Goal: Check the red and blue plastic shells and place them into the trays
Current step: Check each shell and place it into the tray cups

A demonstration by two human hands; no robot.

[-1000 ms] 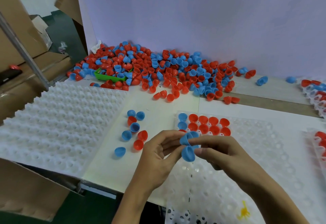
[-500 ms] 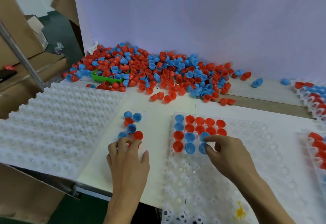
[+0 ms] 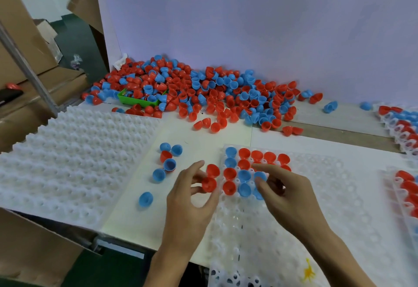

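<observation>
The table (image 3: pixel 203 137) in front of me carried everything: a wide white tray (image 3: pixel 316 196) under my hands, a stack of empty dimpled trays (image 3: pixel 67 162) off to my left, and at the right edge parts of other trays (image 3: pixel 402 128) already loaded with red and blue. Against the back wall lay the big heap of shells (image 3: pixel 203 92), hundreds of them by the look of it, half burying a small green bin (image 3: pixel 133 101). By my reckoning the job was barely begun on this tray: only its far-left corner was filled, a handful of red shells (image 3: pixel 257 154) and blue shells (image 3: pixel 244 176) sitting in their pockets, with the rest of the pockets bare. Between the stack and the tray a few loose shells (image 3: pixel 167 157) waited on the table, one blue shell (image 3: pixel 146 198) lying apart nearer me. My left hand (image 3: pixel 190 205) was curled, pinching two red shells (image 3: pixel 209 183) between thumb and fingertips just beside the tray's left edge. My right hand (image 3: pixel 287 196) hovered over the filled corner with fingers loosely bent, its fingertips at a blue one (image 3: pixel 259 175) in its pocket; I could not tell whether it gripped that or merely touched it.
</observation>
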